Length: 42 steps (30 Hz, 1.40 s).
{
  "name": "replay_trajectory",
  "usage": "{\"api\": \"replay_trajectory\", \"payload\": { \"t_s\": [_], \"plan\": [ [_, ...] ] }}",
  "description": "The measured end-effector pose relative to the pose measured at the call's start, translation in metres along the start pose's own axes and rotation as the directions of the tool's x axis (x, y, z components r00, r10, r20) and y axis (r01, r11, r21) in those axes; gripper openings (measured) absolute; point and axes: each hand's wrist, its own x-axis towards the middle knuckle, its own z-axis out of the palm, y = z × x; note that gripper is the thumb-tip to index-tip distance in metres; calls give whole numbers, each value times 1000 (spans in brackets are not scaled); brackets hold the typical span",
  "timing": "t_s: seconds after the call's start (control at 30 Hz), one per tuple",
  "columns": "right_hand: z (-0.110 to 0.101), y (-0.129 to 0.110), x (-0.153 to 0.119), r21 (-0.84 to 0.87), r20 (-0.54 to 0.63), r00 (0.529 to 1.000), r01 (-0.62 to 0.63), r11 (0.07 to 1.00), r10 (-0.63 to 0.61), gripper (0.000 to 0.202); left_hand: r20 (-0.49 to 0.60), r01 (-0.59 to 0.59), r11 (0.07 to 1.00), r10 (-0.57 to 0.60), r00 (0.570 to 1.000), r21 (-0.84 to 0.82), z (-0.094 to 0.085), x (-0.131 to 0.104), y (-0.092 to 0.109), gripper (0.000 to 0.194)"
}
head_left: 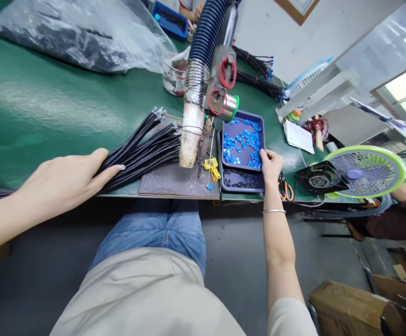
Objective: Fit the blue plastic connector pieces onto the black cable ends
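My left hand (66,179) lies over a thick bundle of black cables (143,144) on the green table, fingers wrapped around it. The cable ends, with small blue parts on the stripped tips, point toward a fume hose (203,42) and its taped nozzle. My right hand (271,165) reaches into a dark blue tray (244,117) full of several small blue parts (243,142), fingertips pinching among them. A metal bracelet sits on that wrist. A soldering iron and yellow clips (212,169) rest on a dark mat (175,182).
A clear bag of black parts (77,32) lies at the back left. A solder spool (229,106) hangs by the hose. A green fan (365,170), orange-handled scissors (285,189) and another person's arm (403,205) are at the right. A cardboard box (349,308) stands on the floor.
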Motion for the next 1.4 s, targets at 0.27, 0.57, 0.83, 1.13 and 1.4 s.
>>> {"api": "replay_trajectory", "payload": {
  "t_s": [0.27, 0.57, 0.83, 1.13, 1.4],
  "plan": [
    [-16, -5, -10, 137, -261, 965, 31, 990, 6, 50, 17, 40, 996, -39, 999, -76, -3, 2, 0, 27],
    [-11, -10, -10, 145, -185, 982, -8, 989, 35, 38, -22, 34, 995, -37, 999, -97, -1, 4, 1, 27],
    [1, -4, -8, 99, -106, 993, -38, 994, 48, 39, 2, 16, 1000, -16, 1000, -14, -11, 15, 0, 22],
    [-17, -43, -45, 112, -161, 977, 158, 981, -139, 41, 10, 2, 1000, -2, 1000, -4, -15, 18, 3, 33],
    [-35, -124, -163, 416, 336, 703, 487, 768, -627, 52, -110, -9, 1000, 11, 994, 24, -11, 15, 12, 41]
  ]
}}
